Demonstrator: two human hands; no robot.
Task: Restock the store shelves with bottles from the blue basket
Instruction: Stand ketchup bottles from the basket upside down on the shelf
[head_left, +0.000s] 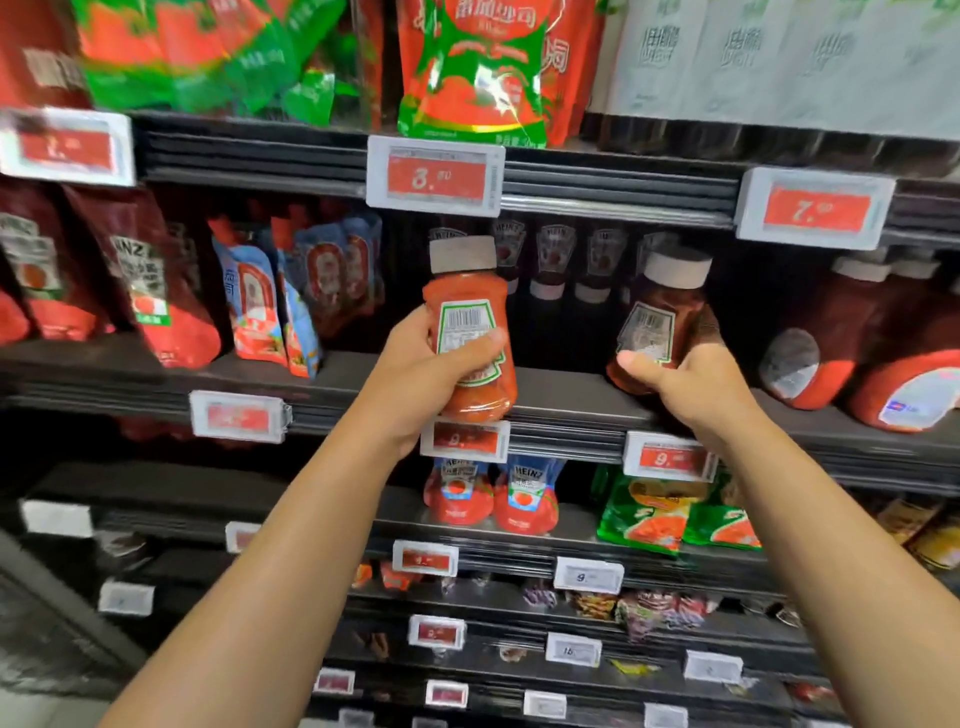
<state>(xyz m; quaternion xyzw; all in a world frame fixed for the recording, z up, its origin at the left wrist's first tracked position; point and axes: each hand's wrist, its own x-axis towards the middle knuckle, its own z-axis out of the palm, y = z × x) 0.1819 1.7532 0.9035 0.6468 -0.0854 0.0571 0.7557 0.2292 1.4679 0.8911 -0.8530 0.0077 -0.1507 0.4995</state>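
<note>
My left hand (431, 358) grips a red ketchup bottle (467, 296) with a white cap on top, held in front of the dark middle shelf (561, 400), barcode label facing me. My right hand (691, 384) grips a second ketchup bottle (670, 296), also cap up, tilted a little and partly inside the shelf opening, its base near the shelf board. Behind them stand several upside-down ketchup bottles (556, 260) at the back of the same shelf. The blue basket is out of view.
Red and blue sauce pouches (270, 296) lean at the left of this shelf; large ketchup bottles (852, 343) lie at the right. Price tags (435, 174) hang on the shelf edges. Green and red pouches (472, 73) fill the shelf above; more products sit below.
</note>
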